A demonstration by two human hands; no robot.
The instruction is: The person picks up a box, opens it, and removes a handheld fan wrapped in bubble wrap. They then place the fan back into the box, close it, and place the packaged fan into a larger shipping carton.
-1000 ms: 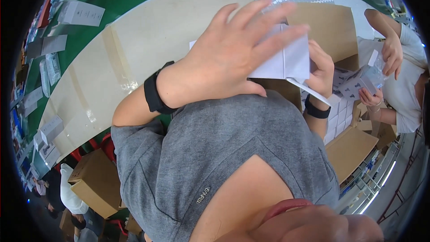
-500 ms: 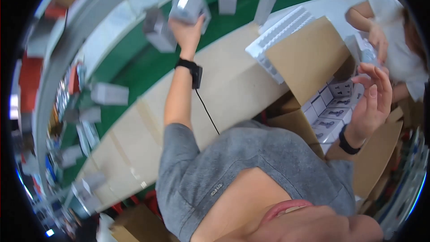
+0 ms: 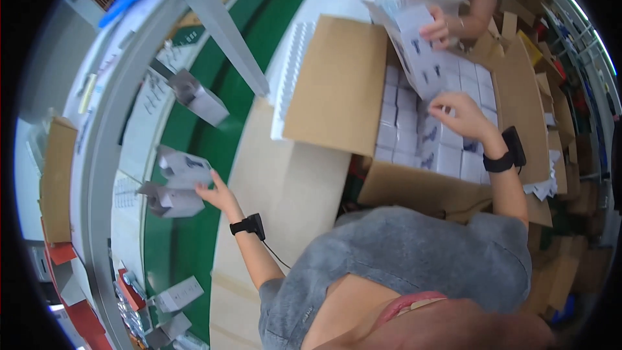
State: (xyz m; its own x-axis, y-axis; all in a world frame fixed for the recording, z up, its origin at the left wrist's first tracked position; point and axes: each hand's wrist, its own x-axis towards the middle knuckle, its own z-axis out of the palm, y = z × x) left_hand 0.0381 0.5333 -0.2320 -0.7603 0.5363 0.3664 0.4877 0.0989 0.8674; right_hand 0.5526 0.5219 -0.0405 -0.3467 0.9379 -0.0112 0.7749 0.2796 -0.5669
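My left hand [image 3: 220, 196] reaches over the green belt, its thumb and fingers closed on the end of a small white box [image 3: 184, 167] with raised flaps. A second open white box [image 3: 173, 201] lies right beside it. Above a large brown carton [image 3: 337, 81], my right hand [image 3: 461, 115] is bent, with fingertips drawn together. Those fingertips are near the lower end of a long white printed piece [image 3: 418, 58], perhaps several boxes in a row, held by a co-worker. Whether they touch it or pinch anything, I cannot make out. Several white boxes [image 3: 402, 120] fill the carton.
Across from me a co-worker's hand [image 3: 437, 29] steadies the white piece. The green belt [image 3: 194, 246] runs along my left, carrying another open white box [image 3: 201, 100]. A grey post [image 3: 217, 26] rises beside it. White ridged trays [image 3: 295, 65] lie against the carton.
My view has swung, so the carton now sits nearer the middle. My left hand's white box is now down beside another. My right hand's spread fingers have drawn together below the co-worker's white piece.
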